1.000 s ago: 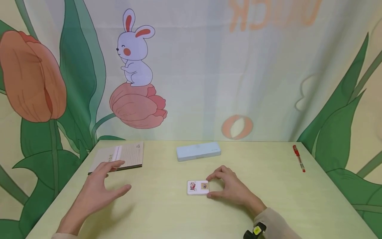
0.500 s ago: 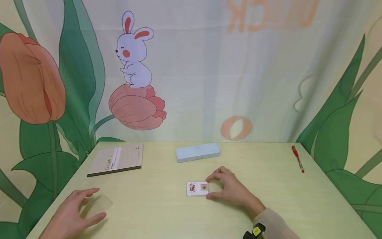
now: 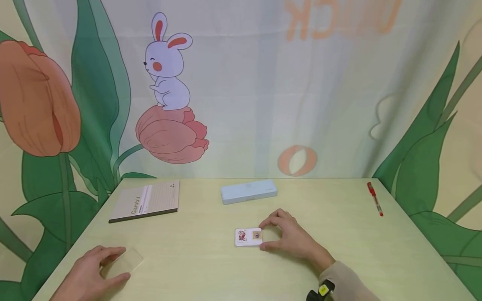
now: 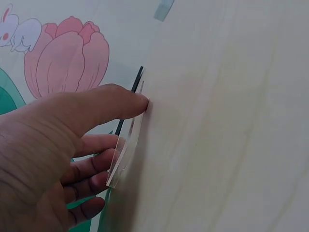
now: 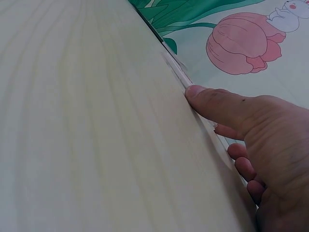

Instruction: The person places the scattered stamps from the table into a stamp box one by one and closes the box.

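Note:
At the table's front left, my left hand point(image 3: 90, 271) grips a clear plastic lid point(image 3: 129, 258) by its edges, thumb on one side and fingers on the other. In the left wrist view the lid point(image 4: 126, 150) shows edge-on, low over the table, with the thumb point(image 4: 130, 104) at its upper part. Near the middle, my right hand point(image 3: 288, 236) pinches the right end of a small white pack of cards point(image 3: 247, 237), which bears a red figure and a gold square. The right wrist view has the thumb point(image 5: 207, 99) at the pack's edge, its fingers partly hidden behind.
A notebook point(image 3: 158, 198) lies at the back left, and a light blue pencil case point(image 3: 248, 191) at the back middle. Far right lies a red pen point(image 3: 375, 198). A printed curtain point(image 3: 241, 104) hangs right behind the table's back edge.
My left hand has come down from in front of the notebook to the table's front left, the clear lid now showing in it. My right hand has stayed at the pack of cards.

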Tool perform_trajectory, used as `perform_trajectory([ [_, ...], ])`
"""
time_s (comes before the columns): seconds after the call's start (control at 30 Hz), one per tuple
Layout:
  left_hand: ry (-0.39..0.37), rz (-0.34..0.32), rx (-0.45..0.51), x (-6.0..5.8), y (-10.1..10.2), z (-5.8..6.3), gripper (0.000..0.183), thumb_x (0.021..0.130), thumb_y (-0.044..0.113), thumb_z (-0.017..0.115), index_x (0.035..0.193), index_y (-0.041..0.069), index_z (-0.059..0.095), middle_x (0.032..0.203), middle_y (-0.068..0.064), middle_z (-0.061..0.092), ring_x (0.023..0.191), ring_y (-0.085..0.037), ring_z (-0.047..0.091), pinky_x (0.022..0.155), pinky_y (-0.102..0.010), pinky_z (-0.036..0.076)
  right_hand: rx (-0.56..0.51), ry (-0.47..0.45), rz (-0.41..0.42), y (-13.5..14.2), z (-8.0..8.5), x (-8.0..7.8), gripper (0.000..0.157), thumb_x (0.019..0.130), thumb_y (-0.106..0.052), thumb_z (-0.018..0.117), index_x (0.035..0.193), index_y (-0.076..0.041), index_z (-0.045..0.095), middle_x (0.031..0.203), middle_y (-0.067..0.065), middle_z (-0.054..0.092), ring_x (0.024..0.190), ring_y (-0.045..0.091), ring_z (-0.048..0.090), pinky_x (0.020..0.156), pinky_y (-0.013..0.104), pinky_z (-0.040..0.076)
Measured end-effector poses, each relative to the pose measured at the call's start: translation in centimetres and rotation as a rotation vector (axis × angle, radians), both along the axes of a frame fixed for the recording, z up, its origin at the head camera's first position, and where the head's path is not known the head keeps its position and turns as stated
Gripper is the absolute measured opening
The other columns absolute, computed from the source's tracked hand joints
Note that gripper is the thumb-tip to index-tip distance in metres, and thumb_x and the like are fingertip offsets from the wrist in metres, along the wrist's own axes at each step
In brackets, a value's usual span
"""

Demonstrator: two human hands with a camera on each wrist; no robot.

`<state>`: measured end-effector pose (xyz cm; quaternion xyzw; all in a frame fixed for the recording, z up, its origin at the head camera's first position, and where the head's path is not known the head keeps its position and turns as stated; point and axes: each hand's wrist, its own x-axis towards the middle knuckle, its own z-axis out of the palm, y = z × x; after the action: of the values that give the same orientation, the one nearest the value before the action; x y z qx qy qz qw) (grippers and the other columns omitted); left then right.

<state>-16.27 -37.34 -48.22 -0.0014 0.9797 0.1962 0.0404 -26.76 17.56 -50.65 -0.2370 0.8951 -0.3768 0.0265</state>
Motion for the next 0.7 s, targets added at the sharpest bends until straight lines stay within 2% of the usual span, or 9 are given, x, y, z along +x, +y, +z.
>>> perform_trajectory([
  [0.27,-0.028,0.045,0.026,-0.34,0.47,-0.14,0.079,0.078,0.048,0.1,0.135,-0.001,0.074,0.125,-0.015,0.071,0.109,-0.033,0.068,0.098,-0.06,0.058,-0.012,0.007,0.011,0.09,-0.07,-0.21,0.048,0.08,-0.044,0.101,0.121,-0.034,0.078,0.125,-0.011,0.058,0.124,0.019,0.051,0.112,0.052,0.04],
  [0.37,-0.015,0.044,0.023,-0.26,0.53,-0.28,0.074,0.078,0.045,0.099,0.132,0.0,0.075,0.124,-0.014,0.072,0.111,-0.033,0.068,0.099,-0.06,0.058,-0.009,0.007,0.019,0.1,-0.14,-0.21,0.048,0.08,-0.044,0.101,0.121,-0.034,0.078,0.125,-0.011,0.058,0.124,0.019,0.051,0.111,0.051,0.041],
  [0.57,0.075,0.007,0.001,-0.19,0.66,-0.36,0.069,0.077,0.038,0.099,0.13,0.0,0.075,0.12,-0.01,0.071,0.107,-0.029,0.068,0.094,-0.053,0.058,-0.01,0.014,0.013,0.14,0.05,-0.07,0.047,0.08,-0.043,0.102,0.12,-0.033,0.078,0.124,-0.011,0.058,0.123,0.018,0.051,0.11,0.051,0.042],
  [0.7,0.138,-0.005,-0.013,-0.38,1.01,0.01,0.069,0.075,0.035,0.099,0.13,0.001,0.074,0.115,-0.007,0.07,0.103,-0.027,0.066,0.089,-0.047,0.058,-0.015,0.014,0.013,0.2,0.11,-0.01,0.048,0.08,-0.043,0.102,0.12,-0.032,0.078,0.124,-0.012,0.058,0.123,0.018,0.051,0.11,0.05,0.041],
])
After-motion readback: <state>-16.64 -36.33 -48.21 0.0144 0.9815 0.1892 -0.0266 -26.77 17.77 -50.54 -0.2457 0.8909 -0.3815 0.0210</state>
